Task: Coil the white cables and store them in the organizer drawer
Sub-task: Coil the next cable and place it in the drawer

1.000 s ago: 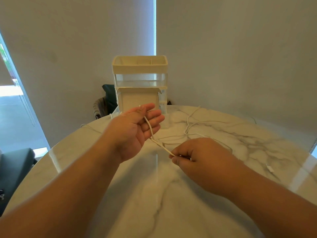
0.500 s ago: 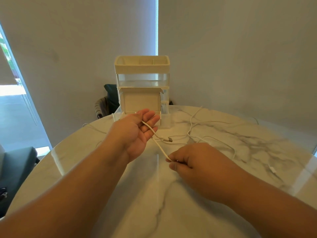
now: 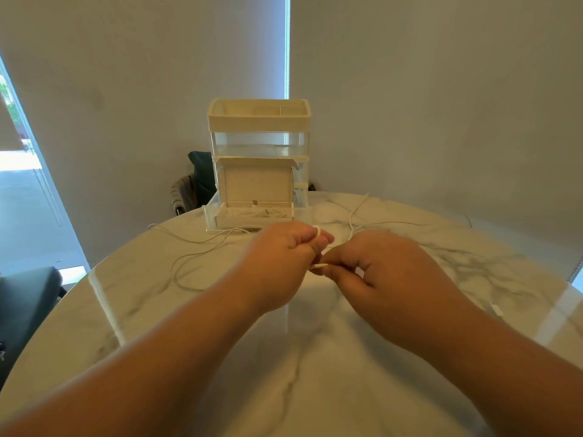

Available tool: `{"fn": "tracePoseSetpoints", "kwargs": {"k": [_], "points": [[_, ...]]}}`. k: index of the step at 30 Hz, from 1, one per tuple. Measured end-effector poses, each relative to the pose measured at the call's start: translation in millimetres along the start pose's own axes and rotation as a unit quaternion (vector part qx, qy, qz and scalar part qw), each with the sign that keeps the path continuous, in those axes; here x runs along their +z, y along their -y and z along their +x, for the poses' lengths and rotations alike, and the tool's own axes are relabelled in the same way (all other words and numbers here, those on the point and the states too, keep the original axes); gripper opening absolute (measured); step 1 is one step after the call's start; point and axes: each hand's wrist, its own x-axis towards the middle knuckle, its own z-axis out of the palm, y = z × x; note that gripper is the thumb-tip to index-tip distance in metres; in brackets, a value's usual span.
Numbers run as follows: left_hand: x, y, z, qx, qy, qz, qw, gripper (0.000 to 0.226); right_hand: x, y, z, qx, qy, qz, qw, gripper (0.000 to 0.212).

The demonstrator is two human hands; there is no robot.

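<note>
White thin cable (image 3: 316, 231) is mid-coil: left hand (image 3: 282, 258) grip curls round it, right hand (image 3: 380, 268) pinches it. Clear plastic drawer (image 3: 209, 219) at 12 o'clock seems to hold some; loose cables (image 3: 175, 269) are left at 10.

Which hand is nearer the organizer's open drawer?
Left. The left hand, holding the white cable, is just in front of the open drawer; the right hand, pinching it, lies farther right and closer to the person.

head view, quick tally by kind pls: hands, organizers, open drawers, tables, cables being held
hands: 2 (left hand, right hand)
organizer: 1
open drawer: 1
table: 1
held white cable: 1
total: 6
The loose cables on the table overlap too much to count.
</note>
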Motion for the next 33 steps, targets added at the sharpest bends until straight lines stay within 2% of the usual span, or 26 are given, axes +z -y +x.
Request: {"fn": "tracePoseSetpoints", "kwargs": {"k": [3,5,7,9,10,13,16,23,33], "points": [[1.7,-5.4,-3.3,-0.022,0.046,0.027,0.998,0.033,-4.5,-8.0,3.1,-0.03,-0.043,0.001,0.999,0.017],[2.4,-7.3,-3.4,-0.032,0.046,0.037,0.998,0.042,-5.8,-10.5,3.4,-0.038,-0.055,0.005,0.998,0.019],[3.5,-7.7,-2.5,-0.064,0.069,-0.011,0.995,0.057,-4.9,-13.6,4.0,-0.027,-0.062,0.019,0.998,0.019],[5.0,-6.8,-3.3,-0.105,0.125,-0.091,0.982,0.069,-3.7,-17.6,5.6,-0.008,-0.063,0.025,0.998,0.02],[5.4,-8.2,-4.4,-0.107,0.147,-0.11,0.977,0.064,-3.8,-19.9,6.2,-0.007,-0.065,0.027,0.997,0.022],[0.8,-11.9,-7.6,-0.067,0.16,-0.045,0.984,0.038,-5.4,-22.0,7.5,-0.014,-0.051,0.043,0.998,0.029],[-6.2,-8.2,-7.3,-0.084,0.195,-0.115,0.97,0.021,-6.1,-24.2,7.7,-0.021,-0.044,0.068,0.996,0.024],[-5.5,-4.9,-6.4,-0.08,0.205,-0.133,0.966,0.024,-1.1,-32.0,7.9,-0.009,-0.043,0.083,0.996,0.018],[9.7,-3.2,-7.5,-0.109,0.217,-0.247,0.938,0.026,4.7,-33.9,8.3,0.017,-0.054,0.094,0.994,0.014]]}}
